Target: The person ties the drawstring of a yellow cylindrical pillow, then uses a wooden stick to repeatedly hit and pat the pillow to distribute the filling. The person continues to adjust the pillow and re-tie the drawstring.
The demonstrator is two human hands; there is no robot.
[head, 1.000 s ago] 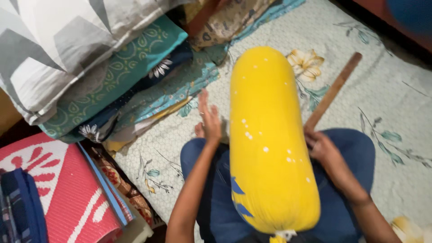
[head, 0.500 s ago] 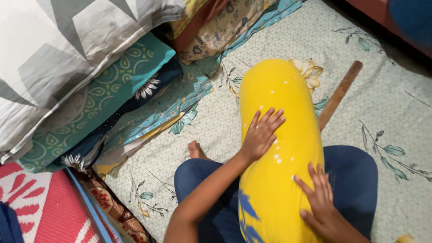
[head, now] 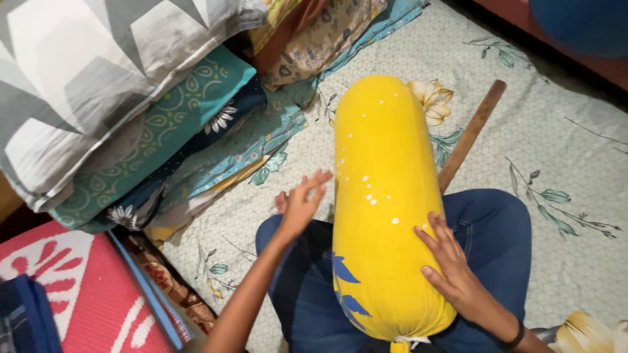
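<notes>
A long yellow bolster pillow point(head: 383, 196) with white dots and a blue leaf print lies lengthwise over my lap, its tied end toward me. My right hand point(head: 451, 268) rests flat on its right side near the tied end, fingers spread. My left hand point(head: 301, 204) hovers just left of the bolster, fingers apart and blurred, holding nothing. My knees in blue jeans point(head: 497, 242) show on either side. A bare toe peeks out beside the left hand.
A wooden stick point(head: 472, 134) lies on the pale floral bedsheet point(head: 562, 157) right of the bolster. Stacked pillows and folded fabrics point(head: 131, 111) fill the upper left. A red and white mat point(head: 72, 301) lies at lower left.
My left hand was beside the bolster, then on top of it, and has now come off to its left side. My right hand slid slightly up the bolster's right side.
</notes>
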